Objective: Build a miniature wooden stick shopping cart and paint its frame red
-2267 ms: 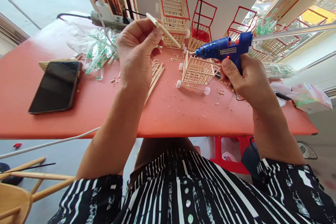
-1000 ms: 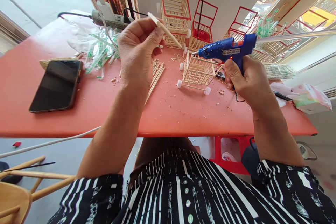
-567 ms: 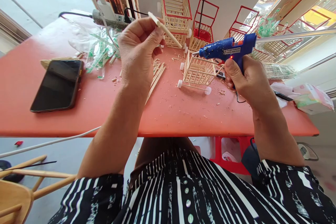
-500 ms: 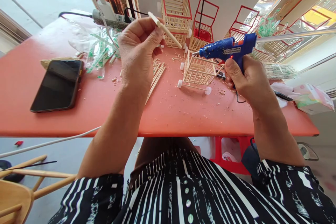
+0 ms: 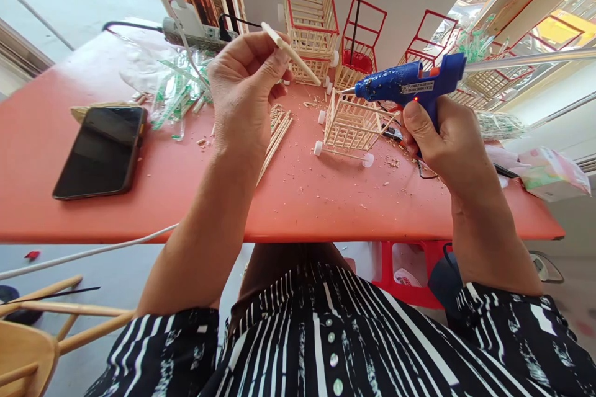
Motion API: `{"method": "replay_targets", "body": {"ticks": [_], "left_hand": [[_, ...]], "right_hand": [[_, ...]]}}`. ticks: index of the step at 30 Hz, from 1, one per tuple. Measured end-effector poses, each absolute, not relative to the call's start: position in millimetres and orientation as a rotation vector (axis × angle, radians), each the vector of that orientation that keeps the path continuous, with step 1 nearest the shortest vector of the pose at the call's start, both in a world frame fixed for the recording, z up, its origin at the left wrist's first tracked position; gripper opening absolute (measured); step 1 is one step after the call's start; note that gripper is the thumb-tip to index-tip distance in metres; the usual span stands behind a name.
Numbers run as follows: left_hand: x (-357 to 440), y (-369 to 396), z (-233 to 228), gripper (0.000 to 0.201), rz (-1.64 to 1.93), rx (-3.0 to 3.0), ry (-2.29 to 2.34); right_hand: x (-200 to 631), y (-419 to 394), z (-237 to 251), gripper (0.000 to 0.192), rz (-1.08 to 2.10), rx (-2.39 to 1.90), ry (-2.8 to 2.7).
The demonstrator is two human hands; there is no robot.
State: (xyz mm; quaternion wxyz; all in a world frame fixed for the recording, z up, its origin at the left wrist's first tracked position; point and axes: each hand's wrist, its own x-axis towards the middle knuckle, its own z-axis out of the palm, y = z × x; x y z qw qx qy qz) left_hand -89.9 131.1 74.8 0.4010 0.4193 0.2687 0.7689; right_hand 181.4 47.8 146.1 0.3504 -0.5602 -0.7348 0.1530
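Between the thumb and fingers of my left hand (image 5: 249, 77) are pale wooden sticks (image 5: 300, 64), one meeting another at an angle, raised above the table. My right hand (image 5: 442, 130) is wrapped round the handle of a blue glue gun (image 5: 395, 84), which shows a small red light. The gun's nozzle points left, over the back corner of a small wooden cart (image 5: 354, 121) with white wheels. Loose wooden sticks (image 5: 278, 144) lie on the table beside my left forearm.
Finished-looking carts with red trim (image 5: 311, 6) stand along the back of the orange table (image 5: 298, 217). A phone (image 5: 102, 152) lies at the left, near green-and-clear plastic wrappers (image 5: 174, 90) and a power strip (image 5: 198, 34). At the right is a tissue pack (image 5: 554, 173).
My right hand has moved the glue gun slightly to the right, away from my left hand. The left hand keeps its hold on the sticks, nearly still.
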Motion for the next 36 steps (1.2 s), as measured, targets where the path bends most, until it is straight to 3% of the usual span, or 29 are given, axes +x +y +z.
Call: {"method": "replay_targets", "body": {"ticks": [14,25,36], "left_hand": [[-90.9,126.0,76.9,0.008,1.912,1.093,0.715],[-93.3,129.4,74.1,0.010,1.905,1.110,0.691],[-92.2,123.2,78.7,0.011,1.902,1.084,0.684]], "right_hand": [[188.0,50.0,140.8,0.054,0.440,-1.396,-1.911],[184.3,54.1,141.8,0.061,0.312,-1.448,-1.958],[183.3,47.6,143.8,0.060,0.395,-1.410,-1.902]]}}
